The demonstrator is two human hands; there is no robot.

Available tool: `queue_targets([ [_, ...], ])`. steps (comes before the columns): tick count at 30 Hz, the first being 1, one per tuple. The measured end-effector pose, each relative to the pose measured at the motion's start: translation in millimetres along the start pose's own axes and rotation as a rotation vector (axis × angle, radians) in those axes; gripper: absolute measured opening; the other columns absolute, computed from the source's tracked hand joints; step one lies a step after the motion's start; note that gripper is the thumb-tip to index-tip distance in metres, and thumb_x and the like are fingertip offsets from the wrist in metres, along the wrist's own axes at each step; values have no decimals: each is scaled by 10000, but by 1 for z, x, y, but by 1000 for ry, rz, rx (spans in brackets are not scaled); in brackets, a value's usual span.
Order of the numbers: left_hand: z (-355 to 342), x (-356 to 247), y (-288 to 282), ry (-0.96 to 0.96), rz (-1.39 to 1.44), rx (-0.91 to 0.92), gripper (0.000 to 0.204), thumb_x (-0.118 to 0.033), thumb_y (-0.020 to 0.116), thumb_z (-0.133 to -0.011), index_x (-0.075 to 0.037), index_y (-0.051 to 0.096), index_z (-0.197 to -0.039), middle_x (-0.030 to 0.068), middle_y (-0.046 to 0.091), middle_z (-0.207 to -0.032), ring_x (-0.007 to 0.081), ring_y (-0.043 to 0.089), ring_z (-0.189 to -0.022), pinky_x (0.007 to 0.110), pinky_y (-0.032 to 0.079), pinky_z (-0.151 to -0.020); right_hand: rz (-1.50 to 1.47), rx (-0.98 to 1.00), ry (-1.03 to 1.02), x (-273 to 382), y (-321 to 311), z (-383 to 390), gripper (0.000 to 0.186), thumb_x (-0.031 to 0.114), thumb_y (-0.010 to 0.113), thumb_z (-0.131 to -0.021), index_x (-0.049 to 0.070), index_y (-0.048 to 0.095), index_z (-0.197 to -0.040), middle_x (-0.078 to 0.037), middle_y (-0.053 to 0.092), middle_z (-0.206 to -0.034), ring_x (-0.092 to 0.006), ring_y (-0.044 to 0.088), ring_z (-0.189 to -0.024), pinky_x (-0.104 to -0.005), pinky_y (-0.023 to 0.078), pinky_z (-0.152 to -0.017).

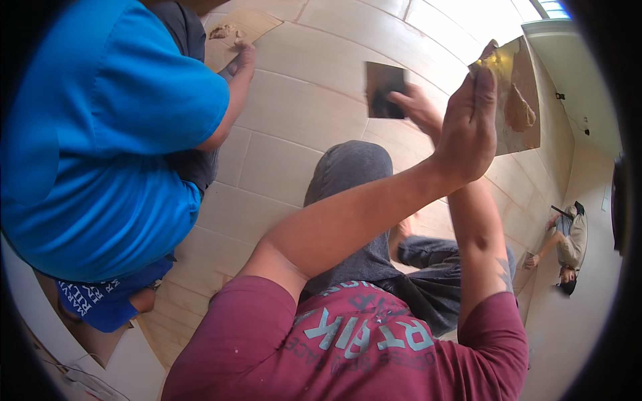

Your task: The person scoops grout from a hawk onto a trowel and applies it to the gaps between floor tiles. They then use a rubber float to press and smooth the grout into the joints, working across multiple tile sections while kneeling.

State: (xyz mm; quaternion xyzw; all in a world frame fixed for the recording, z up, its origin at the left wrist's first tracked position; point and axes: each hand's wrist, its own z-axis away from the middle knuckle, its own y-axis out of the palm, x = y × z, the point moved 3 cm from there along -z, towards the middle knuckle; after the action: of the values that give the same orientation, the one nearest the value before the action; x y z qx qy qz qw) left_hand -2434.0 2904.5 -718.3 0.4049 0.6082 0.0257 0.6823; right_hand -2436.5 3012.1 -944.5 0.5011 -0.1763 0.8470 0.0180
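My left hand (471, 127) is closed on the edge of a tan board (525, 80), which is tilted up at the right. A smear of brownish paste (520, 110) clings to the board's face. Behind and left of it, my right hand (420, 107) grips a dark, flat square spreader (384, 83), thumb across its near corner. The spreader is over the tiled floor (294, 100); whether it touches the tiles I cannot tell. My forearms cross, left over right.
Close on my left crouches a person in a blue shirt (134, 113), one hand (244, 60) at another board (261, 27) bearing lumps of paste (224, 31). A second person (572, 240) is by the wall at far right. My bent knee (354, 167) rises in the middle.
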Motion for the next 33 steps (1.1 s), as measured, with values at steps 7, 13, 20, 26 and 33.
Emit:
queue_targets([
  [7, 4, 1, -73, 32, -106, -97, 518, -365, 359, -1145, 68, 508, -1387, 105, 645, -1149, 138, 560, -1037, 297, 463, -946, 971, -13, -312, 13, 178, -108, 264, 155, 500, -987, 33, 637, -1177, -199, 717, -1066, -352, 711, -1013, -471, 575, -825],
  [13, 55, -75, -132, -104, -297, -142, 538, -353, 364, -1146, 64, 458, -1471, 107, 615, -1280, 119, 558, -1164, 268, 450, -990, 1194, 95, -441, -9, 250, -109, 264, 139, 494, -992, -6, 618, -1174, -201, 684, -1139, -351, 689, -1071, -471, 591, -826],
  [20, 118, -140, -173, -266, -529, -500, 507, -352, 439, -1122, 67, 531, -1392, 137, 595, -1367, 194, 570, -1243, 330, 425, -1082, 1150, 126, -534, 25, 260, -136, 298, 135, 515, -977, -75, 625, -1157, -204, 666, -1159, -329, 679, -1094, -442, 605, -829],
  [26, 181, -159, -187, -171, -649, -888, 517, -355, 473, -1112, 93, 541, -1360, 152, 601, -1336, 207, 576, -1211, 343, 442, -1055, 1011, 124, -597, 39, 292, -174, 314, 147, 515, -972, -83, 670, -1118, -266, 634, -1221, -368, 674, -1128, -460, 583, -884],
  [33, 229, -154, -163, -62, -597, -1003, 450, -259, 500, -1110, 105, 519, -1374, 185, 567, -1381, 226, 554, -1263, 385, 423, -1116, 1221, 574, -669, 33, 317, -167, 379, 178, 475, -1014, -51, 620, -1279, -204, 683, -1222, -349, 644, -1198, -456, 533, -967],
])
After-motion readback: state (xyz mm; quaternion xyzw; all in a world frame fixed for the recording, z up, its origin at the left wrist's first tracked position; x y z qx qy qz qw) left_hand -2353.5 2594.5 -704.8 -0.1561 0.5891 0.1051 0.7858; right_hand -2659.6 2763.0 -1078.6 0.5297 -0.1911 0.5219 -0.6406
